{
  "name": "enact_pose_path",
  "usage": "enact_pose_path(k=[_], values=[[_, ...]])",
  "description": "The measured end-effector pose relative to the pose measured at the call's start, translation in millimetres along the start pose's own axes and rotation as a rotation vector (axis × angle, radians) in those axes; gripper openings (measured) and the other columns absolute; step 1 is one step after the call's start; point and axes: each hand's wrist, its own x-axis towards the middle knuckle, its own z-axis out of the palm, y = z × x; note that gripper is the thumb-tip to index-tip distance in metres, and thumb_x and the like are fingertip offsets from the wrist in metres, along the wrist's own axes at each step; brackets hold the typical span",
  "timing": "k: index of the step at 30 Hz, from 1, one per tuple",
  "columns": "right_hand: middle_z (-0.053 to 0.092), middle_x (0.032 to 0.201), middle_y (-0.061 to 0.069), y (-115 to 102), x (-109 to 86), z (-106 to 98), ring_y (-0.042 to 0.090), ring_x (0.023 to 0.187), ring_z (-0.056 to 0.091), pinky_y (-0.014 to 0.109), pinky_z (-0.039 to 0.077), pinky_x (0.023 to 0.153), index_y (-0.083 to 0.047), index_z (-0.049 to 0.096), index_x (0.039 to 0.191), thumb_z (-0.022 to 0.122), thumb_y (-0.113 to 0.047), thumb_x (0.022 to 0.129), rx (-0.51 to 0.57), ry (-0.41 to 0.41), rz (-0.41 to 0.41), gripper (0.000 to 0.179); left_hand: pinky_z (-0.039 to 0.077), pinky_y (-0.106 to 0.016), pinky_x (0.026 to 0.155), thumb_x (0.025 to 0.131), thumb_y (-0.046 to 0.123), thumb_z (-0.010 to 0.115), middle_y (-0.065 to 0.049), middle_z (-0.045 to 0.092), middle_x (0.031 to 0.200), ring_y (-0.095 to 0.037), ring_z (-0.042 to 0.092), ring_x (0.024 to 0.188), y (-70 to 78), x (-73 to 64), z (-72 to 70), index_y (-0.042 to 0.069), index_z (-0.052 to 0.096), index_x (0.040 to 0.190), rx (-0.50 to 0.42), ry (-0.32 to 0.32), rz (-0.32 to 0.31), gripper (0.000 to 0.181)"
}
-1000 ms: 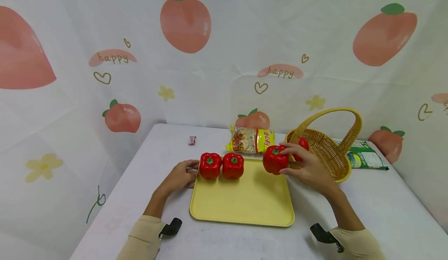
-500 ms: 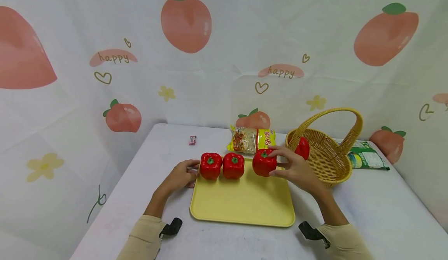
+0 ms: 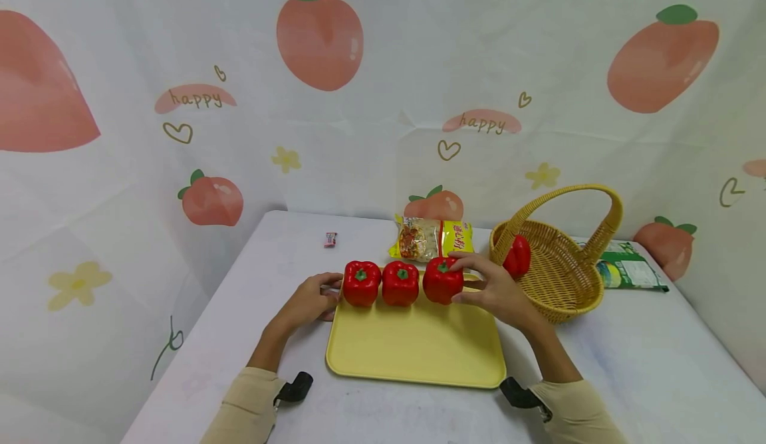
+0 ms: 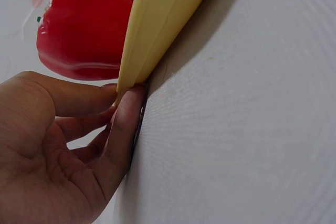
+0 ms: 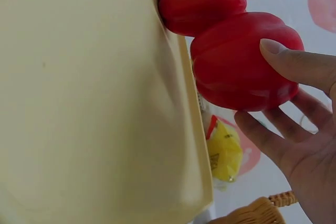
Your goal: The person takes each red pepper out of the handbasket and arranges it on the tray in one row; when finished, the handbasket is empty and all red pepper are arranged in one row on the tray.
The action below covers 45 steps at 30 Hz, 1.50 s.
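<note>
Yellow bag [image 3: 426, 240] between small pink sachet [image 3: 330, 240] and green packet [image 3: 631, 268].

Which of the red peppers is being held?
The rightmost pepper of the three over the tray: the right hand grips it, while no hand holds the others.

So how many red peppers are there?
3 for sure: the left pepper and middle pepper at the far edge of the tray, and the right pepper in the right hand. The red thing in the basket may be a fourth, but it's partly hidden.
</note>
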Motion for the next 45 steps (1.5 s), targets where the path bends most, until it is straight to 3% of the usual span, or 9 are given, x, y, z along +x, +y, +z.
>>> enact_pose_path(k=[13, 30, 35, 39, 45], values=[[0.054, 0.155, 0.015, 7.6, -1.8, 5.8, 0.041, 0.143, 0.05, 0.036, 0.059, 0.103, -0.009, 0.069, 0.117, 0.087, 0.0, 0.083, 0.057, -0.018, 0.013, 0.04, 0.066, -0.034, 0.073, 0.094, 0.002, 0.062, -0.016, 0.064, 0.137, -0.024, 0.068, 0.105, -1.4, 0.7, 1.7, 0.001, 0.058, 0.148, 0.015, 0.024, -0.003, 0.054], [0.054, 0.153, 0.013, 8.2, -2.6, 5.4, 0.039, 0.143, 0.05, 0.035, 0.057, 0.104, -0.01, 0.065, 0.115, 0.088, -0.006, 0.084, 0.041, -0.007, 0.034, 0.039, 0.066, -0.034, 0.074, 0.095, 0.002, 0.061, -0.018, 0.064, 0.137, -0.026, 0.068, 0.107, 1.1, -1.2, 1.2, 0.001, 0.058, 0.148, 0.012, 0.014, -0.003, 0.053], [0.055, 0.151, 0.017, 6.5, -3.2, 5.5, 0.04, 0.138, 0.054, 0.037, 0.059, 0.102, -0.007, 0.063, 0.131, 0.088, -0.006, 0.083, 0.042, -0.006, 0.027, 0.054, 0.066, -0.034, 0.074, 0.095, 0.003, 0.061, -0.018, 0.063, 0.138, -0.026, 0.068, 0.107, 0.6, -1.1, 0.2, 0.0, 0.058, 0.148, 0.014, 0.015, -0.003, 0.053], [0.057, 0.149, 0.019, 6.5, -4.4, 4.4, 0.044, 0.131, 0.059, 0.048, 0.059, 0.103, -0.008, 0.056, 0.147, 0.089, -0.011, 0.084, 0.012, -0.022, 0.054, 0.071, 0.066, -0.034, 0.074, 0.095, 0.003, 0.061, -0.017, 0.063, 0.139, -0.025, 0.068, 0.106, -0.6, -0.1, -0.2, 0.001, 0.058, 0.148, 0.01, 0.015, -0.006, 0.053], [0.054, 0.153, 0.017, 5.4, -6.0, 4.2, 0.045, 0.129, 0.062, 0.052, 0.058, 0.103, -0.01, 0.054, 0.152, 0.087, -0.016, 0.086, -0.008, -0.055, 0.092, 0.074, 0.066, -0.034, 0.074, 0.095, 0.003, 0.062, -0.017, 0.064, 0.139, -0.024, 0.068, 0.105, -1.3, 1.1, 0.1, 0.002, 0.058, 0.148, 0.008, 0.014, -0.008, 0.054]])
